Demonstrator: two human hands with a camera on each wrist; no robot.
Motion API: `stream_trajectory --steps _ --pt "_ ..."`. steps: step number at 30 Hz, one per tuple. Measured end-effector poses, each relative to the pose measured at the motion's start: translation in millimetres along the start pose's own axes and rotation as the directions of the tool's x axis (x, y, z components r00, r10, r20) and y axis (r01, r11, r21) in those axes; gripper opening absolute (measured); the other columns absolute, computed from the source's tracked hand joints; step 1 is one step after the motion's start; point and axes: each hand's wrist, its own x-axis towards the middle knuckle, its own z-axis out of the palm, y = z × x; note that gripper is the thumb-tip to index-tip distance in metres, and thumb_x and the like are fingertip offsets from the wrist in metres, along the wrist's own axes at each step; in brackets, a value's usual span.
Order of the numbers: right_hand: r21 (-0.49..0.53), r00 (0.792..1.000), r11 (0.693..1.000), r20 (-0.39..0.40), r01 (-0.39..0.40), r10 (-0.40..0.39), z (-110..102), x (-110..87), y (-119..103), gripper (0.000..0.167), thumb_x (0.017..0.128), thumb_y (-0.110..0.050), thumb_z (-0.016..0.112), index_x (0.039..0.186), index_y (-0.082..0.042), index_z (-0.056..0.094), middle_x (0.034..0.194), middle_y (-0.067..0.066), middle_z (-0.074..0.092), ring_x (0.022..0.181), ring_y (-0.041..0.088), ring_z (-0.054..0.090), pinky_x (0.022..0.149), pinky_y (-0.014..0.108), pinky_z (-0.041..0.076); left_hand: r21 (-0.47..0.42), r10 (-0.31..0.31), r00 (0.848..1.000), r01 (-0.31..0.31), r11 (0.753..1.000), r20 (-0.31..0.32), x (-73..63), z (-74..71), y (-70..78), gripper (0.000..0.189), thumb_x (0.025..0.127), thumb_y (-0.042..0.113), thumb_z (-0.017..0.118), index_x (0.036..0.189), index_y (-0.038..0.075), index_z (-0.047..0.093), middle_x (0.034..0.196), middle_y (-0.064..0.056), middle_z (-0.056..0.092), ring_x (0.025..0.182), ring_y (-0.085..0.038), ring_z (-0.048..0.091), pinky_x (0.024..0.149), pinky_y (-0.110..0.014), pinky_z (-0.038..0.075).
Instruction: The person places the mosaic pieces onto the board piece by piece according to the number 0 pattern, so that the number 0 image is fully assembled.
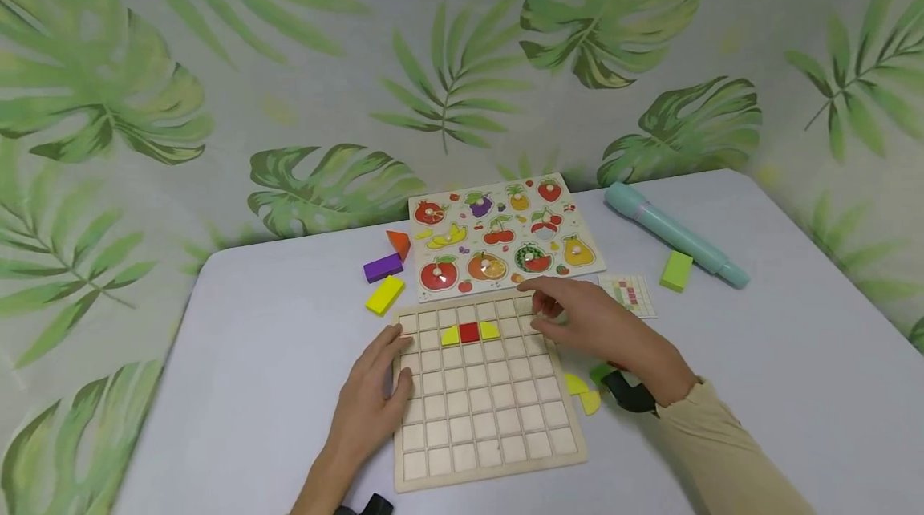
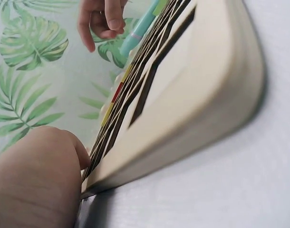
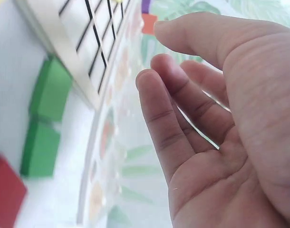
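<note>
A square wooden grid board [image 1: 487, 420] lies on the table. In its second row a red square piece [image 1: 469, 332] sits between two yellow rounded pieces [image 1: 451, 335]. My left hand [image 1: 371, 391] rests on the board's left edge, with fingertips and thumb touching the rim. Over the board's upper right corner hovers my right hand [image 1: 581, 314]. In the right wrist view, its fingers [image 3: 157, 114] are loosely bent, apart from the thumb, with nothing between them. Loose yellow rounded pieces [image 1: 590, 402] lie off the board's right side; green blocks [image 3: 43, 147] also show there.
Behind the board lies a fruit puzzle [image 1: 472, 245]. Yellow [image 1: 386, 295], purple [image 1: 382, 267] and orange [image 1: 399, 244] blocks lie left of it. On the right are a pattern card [image 1: 638, 296], a light green block [image 1: 676, 270] and a teal tube-shaped object [image 1: 671, 234].
</note>
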Motion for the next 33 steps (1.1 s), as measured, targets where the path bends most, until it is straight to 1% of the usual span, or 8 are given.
stream_trajectory --steps 2,6,9,11,17,24,29,33 --pt "-0.031 1.0 1.0 -0.012 0.005 -0.005 -7 -4.1 3 0.045 0.093 -0.015 0.076 0.135 -0.007 0.062 0.1 -0.004 0.065 0.093 0.013 0.063 0.084 0.039 0.059 0.013 -0.001 1.0 0.001 1.0 -0.002 -1.7 -0.1 0.3 0.039 0.093 0.008 0.069 0.132 0.007 0.067 0.153 -0.009 0.054 0.145 -0.029 0.048 0.116 -0.05 0.042" --pt "-0.071 0.999 0.997 -0.016 -0.031 0.03 -19 -12.0 12 0.039 0.093 -0.017 0.076 0.13 -0.009 0.066 0.107 -0.002 0.07 0.096 0.016 0.065 0.085 0.042 0.06 0.03 -0.008 1.0 0.008 1.0 0.002 -4.0 -0.4 0.3 0.033 0.093 0.009 0.07 0.125 0.01 0.069 0.154 -0.007 0.054 0.146 -0.028 0.047 0.116 -0.05 0.043" --pt "-0.079 0.998 0.995 -0.01 -0.065 0.065 -25 -17.0 20 0.036 0.093 -0.017 0.076 0.127 -0.009 0.067 0.111 0.0 0.072 0.097 0.017 0.065 0.087 0.043 0.059 0.029 -0.006 1.0 0.006 1.0 0.008 -4.4 -0.7 -0.2 0.03 0.093 0.01 0.07 0.123 0.011 0.069 0.155 -0.007 0.053 0.146 -0.028 0.046 0.116 -0.051 0.043" --pt "-0.082 0.998 0.994 -0.005 -0.068 0.068 -27 -19.6 26 0.034 0.093 -0.016 0.076 0.125 -0.009 0.068 0.111 0.0 0.072 0.097 0.017 0.064 0.087 0.042 0.059 0.029 -0.002 1.0 0.001 1.0 0.012 -4.5 -1.3 -1.1 0.029 0.094 0.01 0.069 0.123 0.011 0.069 0.155 -0.007 0.052 0.147 -0.028 0.046 0.116 -0.051 0.043" --pt "-0.032 0.998 0.999 0.046 -0.039 0.04 -29 -23.5 38 0.026 0.093 -0.015 0.076 0.118 -0.01 0.071 0.106 -0.003 0.072 0.094 0.014 0.063 0.084 0.039 0.06 0.032 0.01 1.0 -0.01 0.999 0.004 -2.6 -5.2 -4.3 0.028 0.093 0.009 0.069 0.121 0.012 0.069 0.155 -0.005 0.052 0.146 -0.028 0.047 0.115 -0.052 0.044" --pt "-0.069 0.983 0.993 0.153 -0.095 0.104 -36 -31.7 56 0.025 0.088 -0.023 0.082 0.108 -0.013 0.071 0.094 -0.008 0.066 0.088 0.011 0.06 0.077 0.028 0.056 -0.003 0.019 0.999 -0.019 1.0 0.039 0.7 -3.3 -0.3 0.028 0.094 0.01 0.069 0.123 0.013 0.068 0.156 -0.007 0.051 0.147 -0.027 0.046 0.116 -0.052 0.043" --pt "-0.106 0.97 0.985 0.191 -0.133 0.151 -39 -31.0 62 0.032 0.08 -0.035 0.089 0.098 -0.019 0.068 0.086 -0.008 0.061 0.082 0.013 0.054 0.069 0.025 0.051 0.003 0.035 0.999 -0.035 0.999 0.021 5.1 -2.8 1.3 0.027 0.095 0.009 0.067 0.121 0.012 0.069 0.155 -0.008 0.052 0.146 -0.028 0.047 0.115 -0.052 0.044" --pt "-0.094 0.955 0.984 0.246 -0.149 0.168 -32 -27.4 67 0.034 0.077 -0.036 0.091 0.094 -0.02 0.066 0.084 -0.006 0.059 0.08 0.014 0.052 0.065 0.025 0.049 0.012 0.016 1.0 -0.017 1.0 0.017 3.8 -2.9 -1.4 0.027 0.093 0.009 0.068 0.12 0.011 0.07 0.154 -0.009 0.053 0.144 -0.03 0.049 0.114 -0.053 0.045"
